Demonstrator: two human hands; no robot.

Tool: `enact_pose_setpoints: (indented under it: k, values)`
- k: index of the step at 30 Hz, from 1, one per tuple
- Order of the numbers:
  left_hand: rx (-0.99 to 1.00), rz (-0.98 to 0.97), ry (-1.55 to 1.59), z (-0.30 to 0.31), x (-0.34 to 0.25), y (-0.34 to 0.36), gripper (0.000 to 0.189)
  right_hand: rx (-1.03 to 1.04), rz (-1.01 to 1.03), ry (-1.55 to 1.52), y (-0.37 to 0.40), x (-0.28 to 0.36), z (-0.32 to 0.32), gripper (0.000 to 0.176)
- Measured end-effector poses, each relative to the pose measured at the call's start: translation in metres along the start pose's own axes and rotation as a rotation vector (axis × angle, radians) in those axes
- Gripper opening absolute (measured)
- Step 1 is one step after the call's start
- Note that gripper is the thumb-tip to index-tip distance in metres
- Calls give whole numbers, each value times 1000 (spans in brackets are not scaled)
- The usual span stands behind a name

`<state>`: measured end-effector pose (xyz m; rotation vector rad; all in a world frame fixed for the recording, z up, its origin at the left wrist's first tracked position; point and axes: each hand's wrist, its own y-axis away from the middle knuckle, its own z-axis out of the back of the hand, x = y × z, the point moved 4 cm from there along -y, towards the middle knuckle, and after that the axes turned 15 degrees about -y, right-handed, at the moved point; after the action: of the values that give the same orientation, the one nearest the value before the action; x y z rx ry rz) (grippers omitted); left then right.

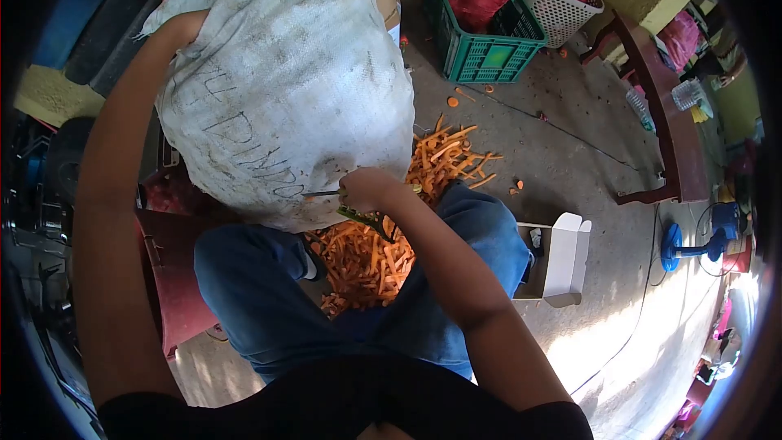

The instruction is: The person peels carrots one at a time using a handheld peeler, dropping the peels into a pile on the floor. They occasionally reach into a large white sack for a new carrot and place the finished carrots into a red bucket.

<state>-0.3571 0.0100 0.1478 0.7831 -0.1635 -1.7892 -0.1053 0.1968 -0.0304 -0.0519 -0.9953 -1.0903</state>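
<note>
A big, full white woven sack [301,90] with handwritten marks leans over my lap, tilted to the left. My left hand [192,26] is at the sack's upper left edge, its fingers hidden in the folds by the gathered end. At the sack's lower side, my right hand [368,189] is closed around a thin-bladed tool [322,193], probably a small knife, with the blade pointing left against the cloth. Just below this fist shows a green and dark object [362,217] that I cannot make out. Between my legs lies a heap of orange carrot strips [371,265].
A green crate [487,61] and a white perforated basket [562,12], both with red plastic bags, stand at the back. An open white box [562,261] is beside my right knee. A reddish wooden frame [664,106] and a blue fan [696,244] are at the right.
</note>
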Motion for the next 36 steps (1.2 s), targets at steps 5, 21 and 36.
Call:
enact_pose_setpoints:
  k: [5,21,36]
  values:
    - [-153,-173,-554,-26,-21,-34,44,-15,-31,-53,-3,11,2,25]
    - [-426,170,-966,3,-61,-34,40,-35,56,-71,-15,5,7,31]
    - [-783,-645,882,-2,-6,198,41,-94,85,-77,-13,-11,0,34]
